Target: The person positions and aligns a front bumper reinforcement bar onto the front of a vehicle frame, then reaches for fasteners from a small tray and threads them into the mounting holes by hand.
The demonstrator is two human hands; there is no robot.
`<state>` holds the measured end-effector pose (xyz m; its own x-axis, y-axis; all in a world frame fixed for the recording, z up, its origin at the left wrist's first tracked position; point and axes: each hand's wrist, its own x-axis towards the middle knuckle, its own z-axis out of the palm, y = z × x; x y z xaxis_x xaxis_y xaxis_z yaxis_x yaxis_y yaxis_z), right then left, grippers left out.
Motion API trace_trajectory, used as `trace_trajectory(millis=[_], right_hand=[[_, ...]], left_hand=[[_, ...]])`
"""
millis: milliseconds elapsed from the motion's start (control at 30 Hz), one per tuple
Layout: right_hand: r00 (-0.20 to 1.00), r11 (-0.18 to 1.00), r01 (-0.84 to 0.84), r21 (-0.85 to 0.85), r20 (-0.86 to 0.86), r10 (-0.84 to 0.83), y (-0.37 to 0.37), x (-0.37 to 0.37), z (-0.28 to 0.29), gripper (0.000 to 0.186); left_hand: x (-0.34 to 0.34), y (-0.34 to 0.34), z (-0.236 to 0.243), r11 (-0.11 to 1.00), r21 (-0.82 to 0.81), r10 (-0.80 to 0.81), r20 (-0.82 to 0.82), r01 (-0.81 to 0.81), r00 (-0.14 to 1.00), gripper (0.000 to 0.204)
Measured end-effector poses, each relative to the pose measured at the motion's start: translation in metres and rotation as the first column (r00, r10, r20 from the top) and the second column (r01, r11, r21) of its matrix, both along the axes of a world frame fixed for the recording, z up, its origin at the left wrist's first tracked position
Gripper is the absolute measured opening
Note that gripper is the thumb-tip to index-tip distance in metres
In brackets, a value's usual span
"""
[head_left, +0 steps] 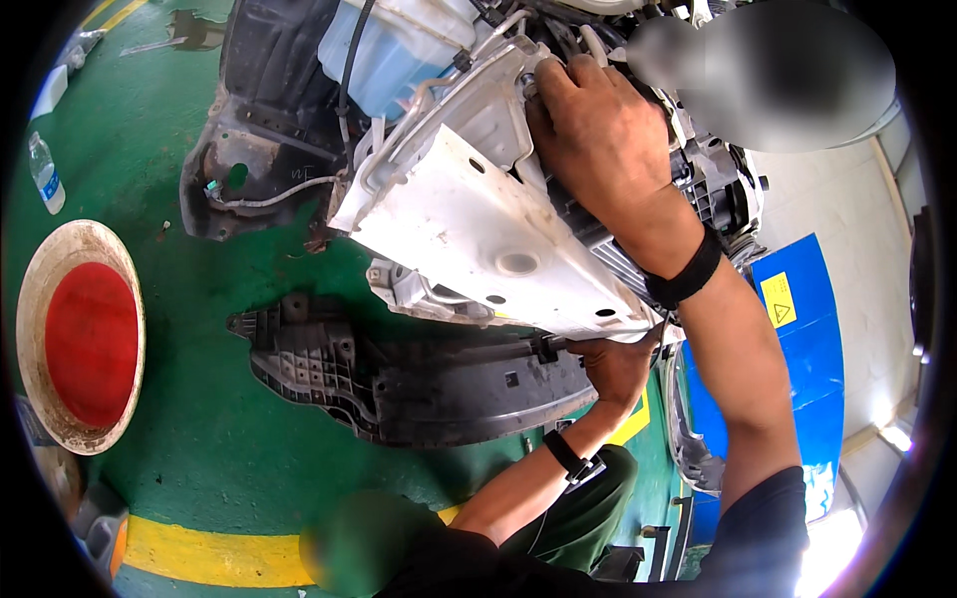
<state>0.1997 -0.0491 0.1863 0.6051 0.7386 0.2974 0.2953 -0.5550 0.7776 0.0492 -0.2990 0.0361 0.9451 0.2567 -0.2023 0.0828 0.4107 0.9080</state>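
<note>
Where the left grip [620, 371] is, white panelling [454, 219] lies — alongside.

Green floor [199, 478]; bottle [45, 177] (clear plastic)

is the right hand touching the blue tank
Apart: the head view shows the right hand clearly to the right of the blue tank, with part of the white frame between them.
</note>
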Motion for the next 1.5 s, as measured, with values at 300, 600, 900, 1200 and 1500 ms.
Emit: trace_trajectory(millis=[300,600,900,1200,1500], right_hand=[[1.0,0.983,-0.005,-0.182,0.008,0.006,-0.013,0.002,0.003,0.012],[0.997,0.993,0.069,-0.097,0.042,-0.065,-0.007,0.007,-0.002,0.008],[0.997,0.976,0.078,-0.205,0.034,-0.073,0.004,0.003,0.003,0.008],[0.988,0.956,0.15,-0.25,0.068,-0.137,0.001,0.004,0.005,0.011],[0.995,0.976,0.032,-0.216,0.096,-0.011,0.0,0.006,0.004,0.008]], left_hand=[[-0.013,0.045,0.029,0.941,-0.125,-0.333,-0.165,0.315,0.928,0.142],[-0.01,0.039,0.023,0.964,-0.256,-0.077,-0.026,0.067,0.997,0.145],[-0.008,0.036,0.018,0.955,-0.254,-0.18,-0.088,0.153,0.98,0.138],[-0.01,0.042,0.025,0.935,-0.322,-0.179,-0.061,0.15,0.982,0.149],[-0.011,0.038,0.024,0.937,-0.295,-0.219,-0.074,0.188,0.973,0.148]])
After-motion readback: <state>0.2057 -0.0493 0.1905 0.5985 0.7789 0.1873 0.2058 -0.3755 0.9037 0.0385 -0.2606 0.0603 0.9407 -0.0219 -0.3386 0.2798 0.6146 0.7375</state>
